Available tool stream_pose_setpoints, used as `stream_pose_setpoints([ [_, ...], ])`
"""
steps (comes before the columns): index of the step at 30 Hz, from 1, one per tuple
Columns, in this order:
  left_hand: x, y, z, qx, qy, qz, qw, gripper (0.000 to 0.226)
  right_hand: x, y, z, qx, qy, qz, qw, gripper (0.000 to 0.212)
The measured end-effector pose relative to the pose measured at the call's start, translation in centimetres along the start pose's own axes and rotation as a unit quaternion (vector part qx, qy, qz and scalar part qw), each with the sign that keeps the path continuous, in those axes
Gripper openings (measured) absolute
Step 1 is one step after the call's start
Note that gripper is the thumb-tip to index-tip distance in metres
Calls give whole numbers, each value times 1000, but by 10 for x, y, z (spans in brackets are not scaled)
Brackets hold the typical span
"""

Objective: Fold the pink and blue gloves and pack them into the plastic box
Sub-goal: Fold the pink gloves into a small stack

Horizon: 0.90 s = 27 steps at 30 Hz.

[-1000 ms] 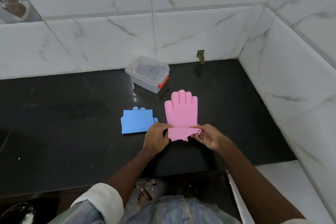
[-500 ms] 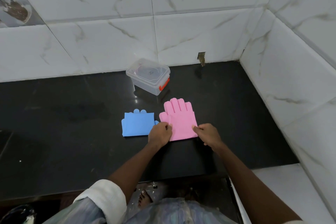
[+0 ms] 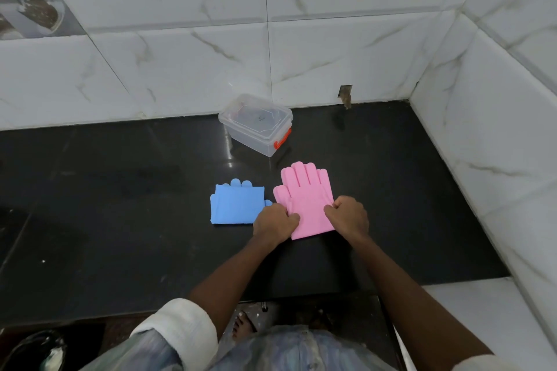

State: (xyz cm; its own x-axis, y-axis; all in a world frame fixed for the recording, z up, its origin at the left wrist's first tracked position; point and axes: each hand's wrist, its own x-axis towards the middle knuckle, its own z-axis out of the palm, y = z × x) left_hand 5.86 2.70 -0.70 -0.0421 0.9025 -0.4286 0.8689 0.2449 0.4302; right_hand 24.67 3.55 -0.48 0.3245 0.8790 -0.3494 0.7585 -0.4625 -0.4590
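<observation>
Folding looks roughly half done, judging by how things lie. Both hands are closed on the pink glove (image 3: 304, 199): the left hand (image 3: 275, 223) pinches its left edge near the thumb, the right hand (image 3: 348, 217) pinches its right edge, fingers curled tight with the cloth between them. Between the two grips the glove lies flat on the black counter (image 3: 120, 220), its near end doubled up already, its fingers pointing away from the grip toward the wall.

Just to the left of the left hand's grip sits the blue glove (image 3: 235, 206), already folded into a squat rectangle with a few fingertips showing past its far edge; its thumb tip all but touches the left hand. Beyond the grip, past the pink fingertips and a little to the left, stands the plastic box (image 3: 256, 126), clear with an orange latch (its lid appears to be on, so it would need opening first).

Left to do, as I judge it: press or finish the pink fold, perhaps fold it once more to match the blue, open the box, and put both gloves in. Nothing is packed yet.

Count: one pink glove, one blue glove, one box, two hands.
</observation>
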Motion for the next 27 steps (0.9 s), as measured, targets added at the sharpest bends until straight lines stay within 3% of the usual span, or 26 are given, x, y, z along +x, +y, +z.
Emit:
stream_pose_setpoints([
  [6,-1,-2,1,34,91,45,994,37,2,0,0,-21,9,13,1000,26],
  [9,3,-8,-2,81,145,188,968,42,1,-3,1,-24,20,10,999,20],
  [12,11,-15,-3,163,112,288,937,41,0,-5,3,35,34,10,999,33],
  [18,12,-24,-6,122,80,296,944,45,7,-2,2,44,-19,40,998,29],
  [22,14,-26,-14,141,28,299,944,63,12,-2,-3,85,-54,69,993,18],
  [24,15,-28,-17,148,14,301,942,69,15,-2,-8,175,-97,105,974,12],
  [27,14,-33,-18,143,30,318,937,66,16,-5,-20,313,-171,170,919,5],
])
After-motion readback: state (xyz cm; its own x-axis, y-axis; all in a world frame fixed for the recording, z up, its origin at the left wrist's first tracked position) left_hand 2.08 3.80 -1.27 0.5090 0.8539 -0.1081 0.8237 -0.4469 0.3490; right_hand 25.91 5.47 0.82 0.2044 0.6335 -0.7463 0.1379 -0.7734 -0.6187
